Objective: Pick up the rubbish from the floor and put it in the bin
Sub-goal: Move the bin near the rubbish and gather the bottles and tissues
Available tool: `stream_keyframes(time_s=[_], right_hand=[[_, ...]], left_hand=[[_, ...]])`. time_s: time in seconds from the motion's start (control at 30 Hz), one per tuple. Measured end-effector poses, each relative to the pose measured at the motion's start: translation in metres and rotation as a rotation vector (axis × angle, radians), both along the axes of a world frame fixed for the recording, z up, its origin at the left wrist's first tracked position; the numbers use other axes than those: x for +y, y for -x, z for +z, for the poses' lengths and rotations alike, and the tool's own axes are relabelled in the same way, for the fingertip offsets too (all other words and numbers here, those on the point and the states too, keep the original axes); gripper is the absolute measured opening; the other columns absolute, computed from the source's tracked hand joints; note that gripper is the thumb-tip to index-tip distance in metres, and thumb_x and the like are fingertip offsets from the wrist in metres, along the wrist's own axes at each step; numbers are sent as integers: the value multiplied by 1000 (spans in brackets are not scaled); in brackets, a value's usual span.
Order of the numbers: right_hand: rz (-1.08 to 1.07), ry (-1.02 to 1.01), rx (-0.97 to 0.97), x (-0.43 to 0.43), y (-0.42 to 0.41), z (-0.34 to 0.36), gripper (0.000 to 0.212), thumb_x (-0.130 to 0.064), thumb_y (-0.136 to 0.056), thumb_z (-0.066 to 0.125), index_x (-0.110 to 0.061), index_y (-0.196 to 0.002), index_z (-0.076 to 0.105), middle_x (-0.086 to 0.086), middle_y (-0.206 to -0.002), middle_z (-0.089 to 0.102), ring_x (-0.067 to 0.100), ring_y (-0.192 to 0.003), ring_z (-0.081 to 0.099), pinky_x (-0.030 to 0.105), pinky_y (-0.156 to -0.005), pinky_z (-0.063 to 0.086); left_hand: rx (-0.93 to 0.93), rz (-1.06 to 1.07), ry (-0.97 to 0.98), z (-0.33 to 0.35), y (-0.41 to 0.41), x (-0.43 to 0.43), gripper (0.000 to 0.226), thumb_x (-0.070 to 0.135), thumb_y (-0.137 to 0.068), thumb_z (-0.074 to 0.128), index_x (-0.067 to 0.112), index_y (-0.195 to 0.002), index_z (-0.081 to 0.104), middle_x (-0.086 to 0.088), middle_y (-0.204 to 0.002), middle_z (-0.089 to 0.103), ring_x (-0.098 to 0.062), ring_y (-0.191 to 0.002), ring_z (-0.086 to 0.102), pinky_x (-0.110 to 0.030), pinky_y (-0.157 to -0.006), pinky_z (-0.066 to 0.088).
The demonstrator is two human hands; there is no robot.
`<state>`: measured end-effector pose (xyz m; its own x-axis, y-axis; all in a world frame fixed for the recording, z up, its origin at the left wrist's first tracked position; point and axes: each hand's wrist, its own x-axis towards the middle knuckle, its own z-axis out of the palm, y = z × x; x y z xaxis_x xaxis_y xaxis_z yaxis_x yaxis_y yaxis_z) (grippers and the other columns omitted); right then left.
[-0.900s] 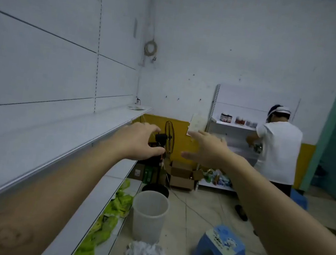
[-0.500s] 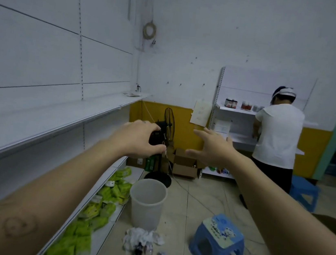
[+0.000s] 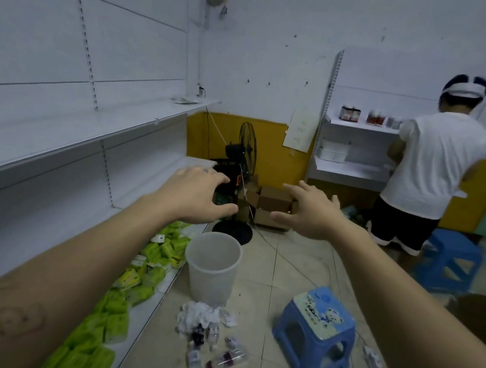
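A translucent white bin (image 3: 212,267) stands open on the tiled floor beside the low shelf. In front of it lies the rubbish: crumpled white paper (image 3: 201,315), a small dark item (image 3: 198,334) and several small clear bottles (image 3: 226,359). Both my arms reach forward at chest height, well above the bin and the rubbish. My left hand (image 3: 195,197) is empty with fingers curved and apart. My right hand (image 3: 309,212) is also empty, fingers spread, palm facing left.
A blue plastic stool (image 3: 316,332) stands right of the rubbish, a second blue stool (image 3: 449,262) farther back. Green packets (image 3: 114,306) cover the bottom shelf at left. A black floor fan (image 3: 242,165), cardboard boxes (image 3: 273,201) and a person (image 3: 428,174) at the far shelf. A power strip (image 3: 372,363) lies at right.
My view has tilted down, showing more floor, the bottles and the stools. Both hands stay outstretched and empty, now a little farther apart.
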<state>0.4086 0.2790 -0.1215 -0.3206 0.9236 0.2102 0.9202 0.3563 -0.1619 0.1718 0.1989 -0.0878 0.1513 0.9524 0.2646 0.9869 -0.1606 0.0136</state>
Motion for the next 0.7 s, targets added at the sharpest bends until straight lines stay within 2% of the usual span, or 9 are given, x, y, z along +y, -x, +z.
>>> stream_keyframes(time_s=[0.3, 0.5, 0.7], right_hand=[[-28, 115, -96, 132, 34, -44, 81, -72, -77, 49, -39, -145, 19, 1, -160, 13, 28, -147, 13, 64, -112, 4], [-24, 143, -3, 220, 61, -57, 79, -71, -77, 50, -42, -144, 19, -1, -160, 12, 26, -147, 14, 61, -113, 5], [20, 171, -18, 294, 73, -54, 78, -69, -78, 50, -40, -144, 19, 1, -160, 12, 27, -147, 14, 62, -113, 5]], left_hand=[[-109, 4, 36, -58, 34, 154, 78, 74, -76, 46, 30, -140, 41, -1, -144, 49, -24, -132, 43, -45, -107, 34], [-198, 13, 41, -71, 58, 253, 75, 72, -75, 47, 31, -138, 43, 2, -140, 51, -21, -129, 45, -43, -106, 36], [-195, 46, 72, -78, 73, 309, 71, 66, -81, 50, 28, -140, 41, 1, -143, 48, -21, -134, 40, -44, -110, 33]])
